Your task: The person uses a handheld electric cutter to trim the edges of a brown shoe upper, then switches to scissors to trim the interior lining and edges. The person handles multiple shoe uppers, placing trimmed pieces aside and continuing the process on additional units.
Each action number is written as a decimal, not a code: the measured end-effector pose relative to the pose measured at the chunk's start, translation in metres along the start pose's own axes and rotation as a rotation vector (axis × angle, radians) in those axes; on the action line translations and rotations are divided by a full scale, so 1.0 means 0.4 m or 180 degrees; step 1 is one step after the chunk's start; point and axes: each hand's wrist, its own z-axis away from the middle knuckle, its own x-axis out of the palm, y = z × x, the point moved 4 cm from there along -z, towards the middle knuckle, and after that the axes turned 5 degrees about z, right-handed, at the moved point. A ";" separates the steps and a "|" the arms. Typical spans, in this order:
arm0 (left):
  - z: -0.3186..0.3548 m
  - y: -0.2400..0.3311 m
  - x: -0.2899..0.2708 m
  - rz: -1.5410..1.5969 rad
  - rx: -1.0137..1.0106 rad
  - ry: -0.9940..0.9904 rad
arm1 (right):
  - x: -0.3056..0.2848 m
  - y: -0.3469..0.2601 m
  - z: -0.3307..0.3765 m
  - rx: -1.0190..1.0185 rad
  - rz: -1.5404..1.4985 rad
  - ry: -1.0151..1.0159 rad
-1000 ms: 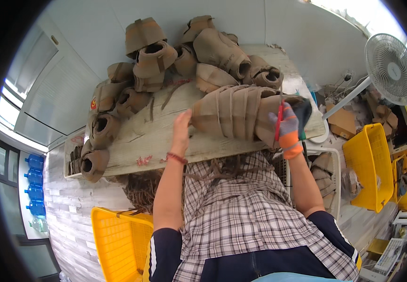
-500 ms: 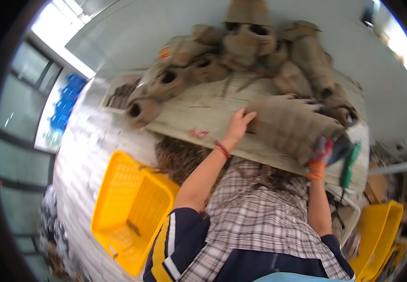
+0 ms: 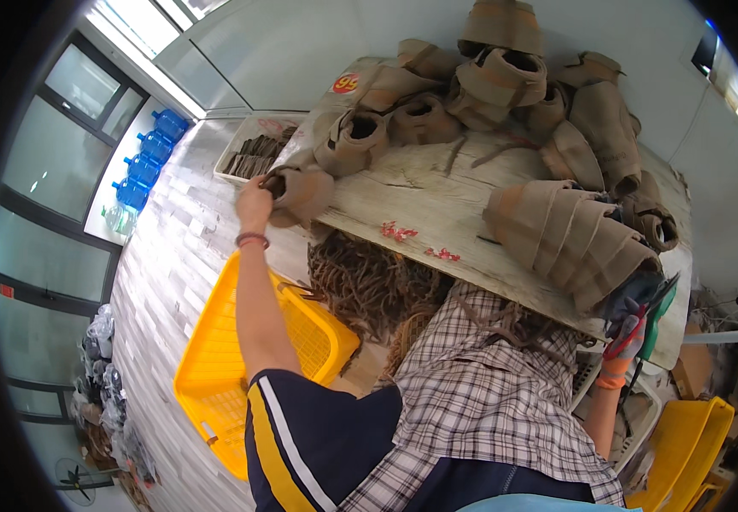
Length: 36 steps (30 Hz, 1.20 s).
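Observation:
My left hand [image 3: 255,205], bare with a red bead bracelet at the wrist, is closed on the edge of a brown roll of thick material [image 3: 305,194] at the table's left end. My right hand [image 3: 620,352], in a grey and orange glove, grips red-handled scissors [image 3: 628,334] at the right front edge. Dark blades point up and away from it. Beside them is a green-handled tool [image 3: 661,317]; its far end is partly hidden. Just beyond the right hand lies a stack of overlapping brown curved pieces [image 3: 569,239].
More brown rolls [image 3: 420,119] are piled along the back of the table [image 3: 437,200]. A yellow crate [image 3: 207,358] stands on the floor at left, near a heap of brown strips [image 3: 369,273]. A white bin [image 3: 226,166] sits beyond the left end; another yellow crate [image 3: 676,444] is at right.
My left hand has left the layered brown stack and reached left to the end roll. My right hand has drawn back from the stack toward the front edge. The view has shifted.

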 end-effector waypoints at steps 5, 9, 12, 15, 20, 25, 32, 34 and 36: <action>0.137 0.035 -0.229 0.1236 -0.0589 -0.1055 | 0.030 -0.043 0.031 0.0303 0.0260 -0.0399; 0.301 -0.020 -0.295 0.3850 -0.1598 -0.1488 | 0.139 -0.154 0.072 0.0137 0.1280 -0.1415; 0.426 -0.019 -0.214 0.5295 -0.1934 -0.2094 | 0.258 -0.279 0.098 -0.0552 0.2114 -0.1856; 0.548 0.014 -0.018 0.5036 -0.2243 -0.3148 | 0.352 -0.348 0.118 -0.1766 0.2786 -0.2236; 0.680 0.203 0.193 0.5264 -0.3016 -0.4466 | 0.384 -0.351 0.121 -0.2495 0.3501 -0.2417; 0.705 0.336 0.197 0.5100 -0.3316 -0.4374 | 0.412 -0.318 0.134 -0.1770 0.4048 -0.3173; 0.700 0.309 0.206 0.4852 -0.3336 -0.4185 | 0.490 -0.274 0.143 -0.0926 0.4772 -0.4185; 0.703 0.348 0.184 0.4794 -0.3392 -0.4036 | 0.509 -0.279 0.151 -0.1126 0.4619 -0.4262; 0.703 0.350 0.172 0.4742 -0.3448 -0.3883 | 0.517 -0.265 0.160 -0.1217 0.4450 -0.4359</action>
